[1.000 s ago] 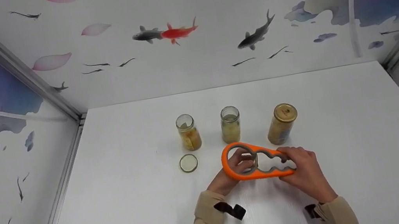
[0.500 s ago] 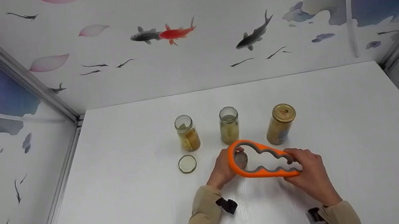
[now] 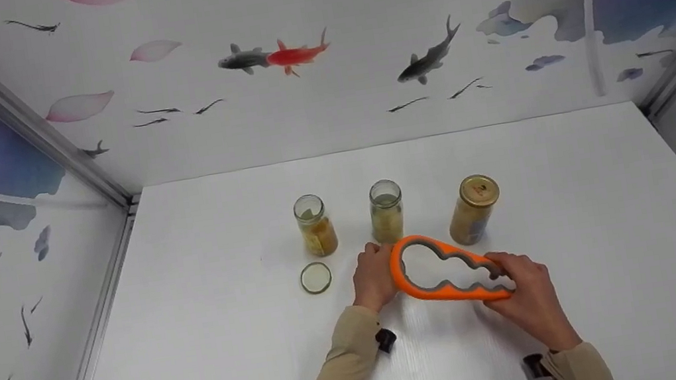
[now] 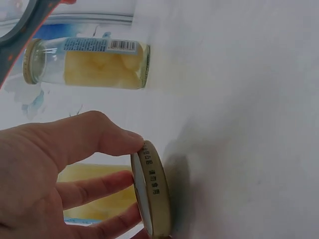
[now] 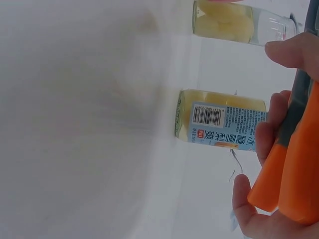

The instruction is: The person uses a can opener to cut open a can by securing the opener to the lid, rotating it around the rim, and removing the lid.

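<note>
My left hand [image 3: 373,278] pinches a gold jar lid [image 4: 154,191] by its rim, thumb above and fingers below; in the left wrist view the lid stands on edge, close over the table. In the head view the lid is hidden behind the hand. My right hand [image 3: 526,286] grips the handle end of an orange jar opener [image 3: 451,294] with a grey wavy inner edge. Nothing is inside its loop, whose round end overlaps the left hand in the head view. Just beyond the left hand is an open glass jar [image 3: 387,221] with pale contents.
Another open jar [image 3: 319,236] stands to the left, with a loose lid [image 3: 315,278] lying in front of it. On the right is a jar with its gold lid on [image 3: 474,215], labelled and holding fruit pieces. Patterned walls border the white table [image 3: 215,356].
My left hand has drawn out from behind the opener's loop, turned over and lowered the lid toward the table near the middle jar. The opener has shifted slightly right.
</note>
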The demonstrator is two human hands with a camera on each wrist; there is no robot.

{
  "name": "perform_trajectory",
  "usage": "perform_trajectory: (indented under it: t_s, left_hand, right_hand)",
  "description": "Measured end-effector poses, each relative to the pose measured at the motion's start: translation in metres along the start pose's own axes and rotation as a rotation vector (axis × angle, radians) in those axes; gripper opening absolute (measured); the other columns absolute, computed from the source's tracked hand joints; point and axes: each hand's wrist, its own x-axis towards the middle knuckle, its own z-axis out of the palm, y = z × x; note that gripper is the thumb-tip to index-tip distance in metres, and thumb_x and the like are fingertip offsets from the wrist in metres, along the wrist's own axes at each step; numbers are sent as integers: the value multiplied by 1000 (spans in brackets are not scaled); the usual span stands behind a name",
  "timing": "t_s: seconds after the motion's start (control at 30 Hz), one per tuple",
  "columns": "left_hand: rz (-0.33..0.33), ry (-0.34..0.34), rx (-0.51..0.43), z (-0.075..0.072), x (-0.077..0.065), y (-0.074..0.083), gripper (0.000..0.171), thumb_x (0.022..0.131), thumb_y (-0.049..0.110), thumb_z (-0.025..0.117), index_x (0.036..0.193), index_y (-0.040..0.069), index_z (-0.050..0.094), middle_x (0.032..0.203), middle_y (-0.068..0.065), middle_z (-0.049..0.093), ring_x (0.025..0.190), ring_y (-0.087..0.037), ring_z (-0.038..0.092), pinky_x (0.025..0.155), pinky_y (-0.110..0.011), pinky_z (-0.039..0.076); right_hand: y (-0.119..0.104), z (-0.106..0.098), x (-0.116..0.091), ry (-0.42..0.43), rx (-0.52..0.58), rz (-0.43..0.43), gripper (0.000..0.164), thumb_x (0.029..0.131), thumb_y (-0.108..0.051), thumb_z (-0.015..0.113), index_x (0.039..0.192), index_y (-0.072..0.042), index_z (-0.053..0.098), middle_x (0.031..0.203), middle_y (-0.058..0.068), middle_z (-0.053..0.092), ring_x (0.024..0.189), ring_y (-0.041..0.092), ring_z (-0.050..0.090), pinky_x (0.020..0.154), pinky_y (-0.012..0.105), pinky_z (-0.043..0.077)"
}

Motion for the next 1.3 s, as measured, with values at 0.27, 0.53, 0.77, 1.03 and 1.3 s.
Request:
perform_trajectory:
  t_s: [0.27, 0.53, 0.77, 1.03, 1.3]
  left_hand:
    - [51, 48, 147, 1, 2, -2, 18, 96, 18, 54, 110, 9, 62, 105, -14, 55, 88, -31, 52, 70, -45, 51]
    - [88, 112, 179, 3, 4, -4, 18, 95, 18, 56, 108, 7, 62, 103, -11, 59, 88, -31, 55, 68, -45, 52]
    - [103, 142, 169, 5, 2, -5, 17, 93, 16, 61, 108, 7, 62, 104, -10, 60, 88, -30, 55, 69, -43, 51]
    - [120, 209, 221, 4, -4, 4, 26, 86, 0, 67, 109, 9, 62, 107, -10, 59, 92, -31, 56, 70, -45, 50]
    - [177, 257, 114, 5, -5, 14, 27, 82, -1, 73, 106, 3, 62, 100, -12, 60, 86, -30, 55, 77, -35, 48]
  right_hand:
    - [1, 0, 1, 9, -17, -21, 60, 57, 9, 85, 111, -5, 65, 83, 7, 66, 78, 20, 55, 77, 46, 37]
    - [0, -1, 0, 1, -16, 1, 59, 57, 10, 84, 112, -5, 65, 84, 6, 65, 79, 20, 55, 77, 47, 36]
    - [2, -1, -1, -8, -25, 4, 57, 59, 8, 85, 111, -5, 65, 84, 7, 66, 78, 21, 57, 77, 48, 39]
    - [5, -9, -6, -23, -88, 44, 58, 58, 4, 86, 111, -8, 65, 84, 2, 65, 81, 22, 56, 75, 49, 39]
    - [11, -19, -13, -12, -174, 23, 55, 55, 4, 86, 106, -6, 67, 79, 0, 61, 74, 22, 56, 68, 48, 43]
